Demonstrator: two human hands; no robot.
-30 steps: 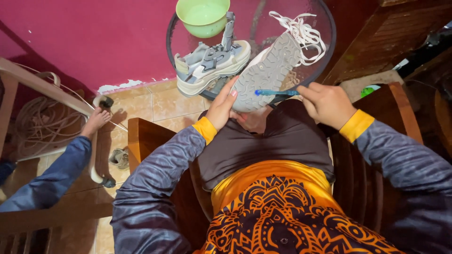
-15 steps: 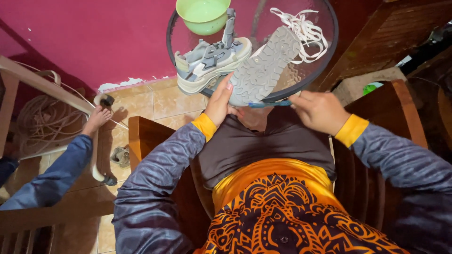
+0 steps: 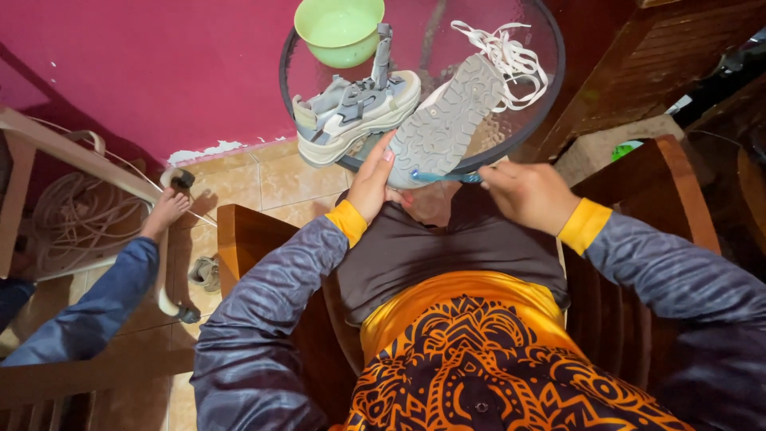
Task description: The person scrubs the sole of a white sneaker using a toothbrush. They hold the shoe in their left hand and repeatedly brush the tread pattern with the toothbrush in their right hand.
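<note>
Gripping the upturned grey shoe (image 3: pixel 447 120) with the left hand (image 3: pixel 371 182), the right hand (image 3: pixel 527 194) is clenching a blue brush (image 3: pixel 447 176) against its sole.

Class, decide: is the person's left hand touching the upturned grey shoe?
Touching. The head view shows the left hand with its fingers pressed against the heel edge of the upturned shoe, no gap between them.

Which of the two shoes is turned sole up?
The shoe held by the left hand, its grey tread facing up. The other shoe stands upright on the glass table.
</note>
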